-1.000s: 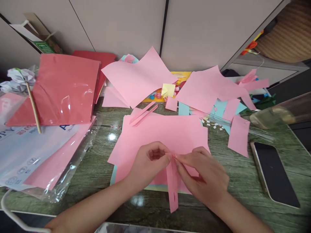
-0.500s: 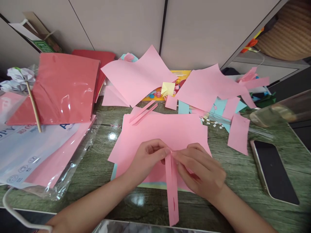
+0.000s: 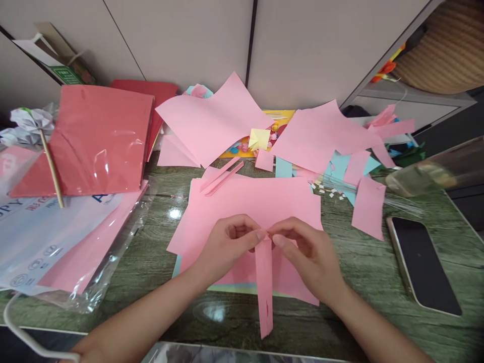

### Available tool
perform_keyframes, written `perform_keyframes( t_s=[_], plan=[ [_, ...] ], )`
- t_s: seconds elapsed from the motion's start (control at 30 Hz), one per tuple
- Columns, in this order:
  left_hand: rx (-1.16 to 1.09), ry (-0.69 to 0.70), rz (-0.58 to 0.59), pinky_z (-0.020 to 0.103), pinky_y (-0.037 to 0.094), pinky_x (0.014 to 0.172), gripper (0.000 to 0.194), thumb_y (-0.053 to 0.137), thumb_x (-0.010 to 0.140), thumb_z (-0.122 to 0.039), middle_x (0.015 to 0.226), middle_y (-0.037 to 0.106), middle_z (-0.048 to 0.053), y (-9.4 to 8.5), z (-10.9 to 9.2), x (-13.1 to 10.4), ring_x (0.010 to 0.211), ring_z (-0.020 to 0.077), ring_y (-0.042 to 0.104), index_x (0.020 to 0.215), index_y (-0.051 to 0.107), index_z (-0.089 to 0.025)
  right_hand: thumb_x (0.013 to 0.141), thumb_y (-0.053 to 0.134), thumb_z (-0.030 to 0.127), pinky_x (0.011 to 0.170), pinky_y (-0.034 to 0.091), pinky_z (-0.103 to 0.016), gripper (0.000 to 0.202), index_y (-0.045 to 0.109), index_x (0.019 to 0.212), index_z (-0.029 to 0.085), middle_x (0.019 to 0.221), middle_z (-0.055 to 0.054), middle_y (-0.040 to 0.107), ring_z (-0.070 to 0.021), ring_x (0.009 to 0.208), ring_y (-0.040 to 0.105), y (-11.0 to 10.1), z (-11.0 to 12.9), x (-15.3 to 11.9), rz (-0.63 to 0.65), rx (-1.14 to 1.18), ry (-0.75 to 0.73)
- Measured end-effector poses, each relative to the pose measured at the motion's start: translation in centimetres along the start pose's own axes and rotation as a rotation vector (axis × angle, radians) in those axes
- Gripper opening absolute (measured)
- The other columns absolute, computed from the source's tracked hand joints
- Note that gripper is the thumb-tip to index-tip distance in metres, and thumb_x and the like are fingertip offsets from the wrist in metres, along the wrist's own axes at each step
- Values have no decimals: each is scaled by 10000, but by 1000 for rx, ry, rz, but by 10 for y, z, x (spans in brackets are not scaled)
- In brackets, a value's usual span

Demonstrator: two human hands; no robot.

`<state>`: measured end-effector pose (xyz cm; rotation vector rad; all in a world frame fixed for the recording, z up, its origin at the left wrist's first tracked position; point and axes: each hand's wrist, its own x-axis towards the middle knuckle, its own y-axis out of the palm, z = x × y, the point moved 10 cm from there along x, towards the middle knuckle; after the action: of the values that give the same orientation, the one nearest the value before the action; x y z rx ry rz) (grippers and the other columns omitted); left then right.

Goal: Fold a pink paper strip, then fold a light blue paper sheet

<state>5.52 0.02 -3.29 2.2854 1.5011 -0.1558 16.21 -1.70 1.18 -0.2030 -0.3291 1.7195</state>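
Between my two hands hangs a folded pink paper strip (image 3: 264,287), its lower end pointing toward me past the sheets. My left hand (image 3: 236,239) pinches its top end between thumb and forefinger. From the other side, my right hand (image 3: 308,252) has its thumb and forefinger closed on the same top end. Under the hands lies a stack of pink paper sheets (image 3: 227,201), with blue and green edges showing below. Two narrow folded pink strips (image 3: 223,176) rest on the stack's upper left.
A phone (image 3: 423,264) lies at the right. Red paper in clear film (image 3: 106,136) and a copy-paper pack (image 3: 56,242) are on the left. Pink sheets (image 3: 219,121), a yellow paper square (image 3: 259,138), blue scraps and thin wires (image 3: 397,201) lie along the back.
My right hand has shifted its grip at the strip's top, its fingers now more raised and the thumb apart from the strip's side. The strip looks narrower, its lower end slightly higher.
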Motion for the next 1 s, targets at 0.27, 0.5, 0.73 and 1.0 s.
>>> perform_keyframes(
  t_s=[0.27,0.5,0.73,1.0],
  plan=[
    [69,1,0,203,394,572,154,634,750,-266,627,562,-22,1,-1,-2,600,81,490,665,585,-147,824,569,261,598,447,-214,126,602,722,194,651,25,565,-95,618,539,16,-21,4,175,254,258],
    [162,7,-13,230,394,597,155,607,757,-283,642,558,-13,0,-3,-1,623,106,495,674,581,-156,823,556,244,572,454,-226,129,594,717,181,645,20,554,-99,597,539,15,-21,5,161,225,219],
    [356,90,3,217,333,568,111,535,784,-218,647,511,-33,3,-9,0,620,101,443,685,542,-169,827,542,291,558,396,-226,172,550,693,184,641,24,517,-104,609,473,14,-22,8,157,113,174],
    [244,29,140,228,347,627,181,436,826,-204,639,457,-35,8,-4,5,645,113,439,661,499,-166,836,524,291,560,348,-225,183,513,693,179,638,37,472,-96,602,425,20,-32,9,224,169,211]
  ],
)
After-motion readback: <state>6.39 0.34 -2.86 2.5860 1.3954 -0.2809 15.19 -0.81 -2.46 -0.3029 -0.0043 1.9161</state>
